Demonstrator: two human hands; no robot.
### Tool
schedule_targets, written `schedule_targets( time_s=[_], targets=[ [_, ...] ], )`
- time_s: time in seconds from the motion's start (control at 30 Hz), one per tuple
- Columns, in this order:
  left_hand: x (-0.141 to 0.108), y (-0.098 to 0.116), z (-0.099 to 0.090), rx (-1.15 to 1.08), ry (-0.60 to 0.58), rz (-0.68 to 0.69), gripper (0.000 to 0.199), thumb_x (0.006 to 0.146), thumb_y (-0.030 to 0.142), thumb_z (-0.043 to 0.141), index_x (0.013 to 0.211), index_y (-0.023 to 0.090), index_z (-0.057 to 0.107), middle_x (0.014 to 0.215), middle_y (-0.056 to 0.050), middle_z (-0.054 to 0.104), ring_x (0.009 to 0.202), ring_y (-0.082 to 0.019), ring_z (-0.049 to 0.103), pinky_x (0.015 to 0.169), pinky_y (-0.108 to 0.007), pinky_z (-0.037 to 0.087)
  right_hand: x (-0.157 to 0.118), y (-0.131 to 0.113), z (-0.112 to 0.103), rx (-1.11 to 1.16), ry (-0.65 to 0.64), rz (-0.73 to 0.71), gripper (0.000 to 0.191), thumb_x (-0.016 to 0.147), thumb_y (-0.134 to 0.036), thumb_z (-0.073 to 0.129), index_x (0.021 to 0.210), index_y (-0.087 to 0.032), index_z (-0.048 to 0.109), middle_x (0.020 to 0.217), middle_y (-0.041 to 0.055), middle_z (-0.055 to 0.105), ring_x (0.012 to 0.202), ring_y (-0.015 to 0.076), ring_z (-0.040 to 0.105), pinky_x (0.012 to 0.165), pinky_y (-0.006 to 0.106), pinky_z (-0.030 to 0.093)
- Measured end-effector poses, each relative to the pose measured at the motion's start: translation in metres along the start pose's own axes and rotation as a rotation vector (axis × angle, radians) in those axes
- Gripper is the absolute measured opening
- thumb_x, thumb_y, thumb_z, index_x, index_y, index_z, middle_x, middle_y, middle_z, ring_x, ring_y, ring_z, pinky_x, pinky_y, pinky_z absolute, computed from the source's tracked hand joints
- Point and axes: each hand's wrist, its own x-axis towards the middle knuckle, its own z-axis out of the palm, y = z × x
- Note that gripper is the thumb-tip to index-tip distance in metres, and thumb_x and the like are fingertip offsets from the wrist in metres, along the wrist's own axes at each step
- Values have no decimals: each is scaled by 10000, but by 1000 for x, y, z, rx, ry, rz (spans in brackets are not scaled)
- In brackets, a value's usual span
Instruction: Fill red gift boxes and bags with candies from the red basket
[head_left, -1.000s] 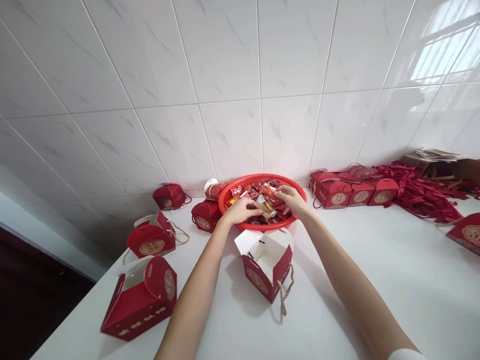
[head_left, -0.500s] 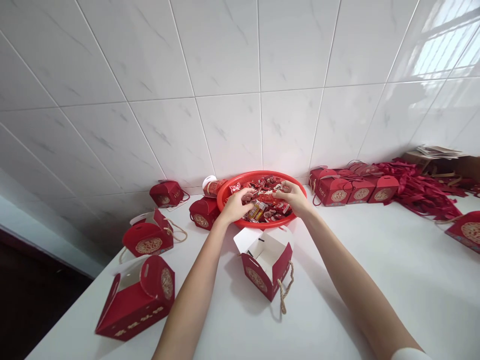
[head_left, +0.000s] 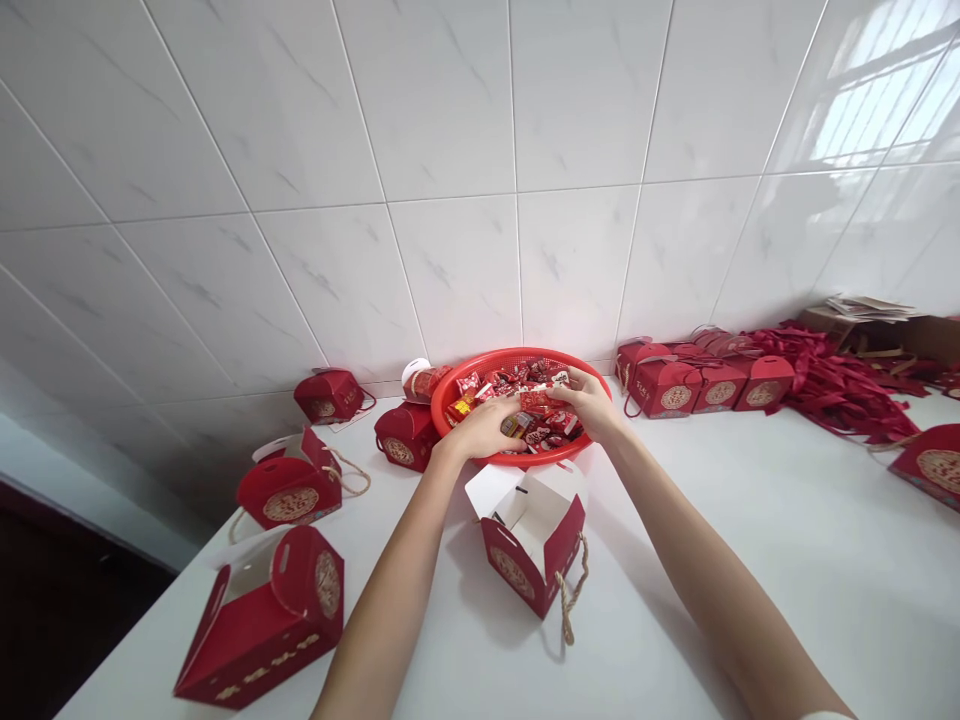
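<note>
A red plastic basket (head_left: 440, 392) full of wrapped candies (head_left: 536, 436) stands against the wall, with both hands over it. My right hand (head_left: 592, 408) pinches a red-wrapped candy (head_left: 535, 402) above the pile. My left hand (head_left: 484, 428) reaches in from the left, fingertips near that candy's left end, thumb apart from the fingers. Whether it touches the candy I cannot tell. In front of the basket, an open dark-red gift box (head_left: 517, 565) with a white inside and a rope handle (head_left: 571, 600) sits between my forearms; dark small marks show inside it.
Open red boxes (head_left: 274, 630) (head_left: 289, 490) stand along the left edge of the white table (head_left: 675, 520). Closed boxes (head_left: 330, 395) (head_left: 671, 385) stand by the wall. Red ribbons (head_left: 832, 385) lie at right, beside another box (head_left: 930, 462).
My left hand has moved lower and rightward over the candies, uncovering a yellow wrapper at left. My right hand stays at the basket's right side. The view has shifted slightly.
</note>
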Motion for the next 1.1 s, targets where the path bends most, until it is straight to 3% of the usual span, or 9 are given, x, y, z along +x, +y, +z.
schedule_targets(
  time_s=[0.13, 0.37, 0.53, 0.67, 0.9, 1.1],
  targets=[
    [6, -3, 3, -6, 17, -71, 354, 741, 347, 730, 1069, 216, 751, 1193, -117, 697, 1171, -344, 617, 1021, -414, 472, 1, 2, 0, -41, -18, -15, 344, 586, -323, 796, 890, -213, 681, 965, 30, 735, 911, 216, 684, 835, 356, 556],
    [8, -5, 6, -64, 72, -118, 348, 677, 147, 649, 991, 224, 776, 1076, -73, 757, 1050, -317, 670, 955, -366, 495, 2, 2, -1, -12, -37, -7, 369, 586, -340, 791, 910, -215, 667, 972, 38, 736, 931, 234, 696, 812, 361, 564],
    [5, -5, 4, -218, 279, -142, 461, 662, 85, 579, 1087, 175, 733, 1044, -77, 742, 998, -274, 683, 900, -348, 534, 1, 2, -1, 25, -12, 8, 367, 580, -337, 813, 898, -216, 674, 948, 30, 731, 882, 212, 697, 803, 353, 571],
    [4, -12, 3, -501, 414, -196, 336, 700, 109, 576, 1000, 150, 723, 974, -78, 731, 876, -227, 693, 832, -365, 565, 1, 3, -1, 12, -1, 7, 385, 572, -343, 832, 898, -217, 671, 909, 24, 721, 840, 200, 692, 798, 361, 574],
    [2, -16, 4, -696, 545, -157, 302, 695, 211, 677, 988, 147, 715, 1102, -94, 721, 950, -225, 683, 839, -356, 569, -2, 1, -1, 4, -105, 13, 430, 573, -374, 825, 939, -221, 660, 900, 32, 729, 867, 228, 704, 779, 362, 567],
    [4, -16, 4, -686, 672, -210, 238, 719, 142, 627, 944, 148, 701, 1081, -86, 732, 1001, -229, 681, 872, -359, 566, 2, 7, -4, 7, -46, -14, 382, 588, -361, 809, 895, -222, 628, 835, 6, 698, 782, 185, 685, 787, 351, 562]
  ],
)
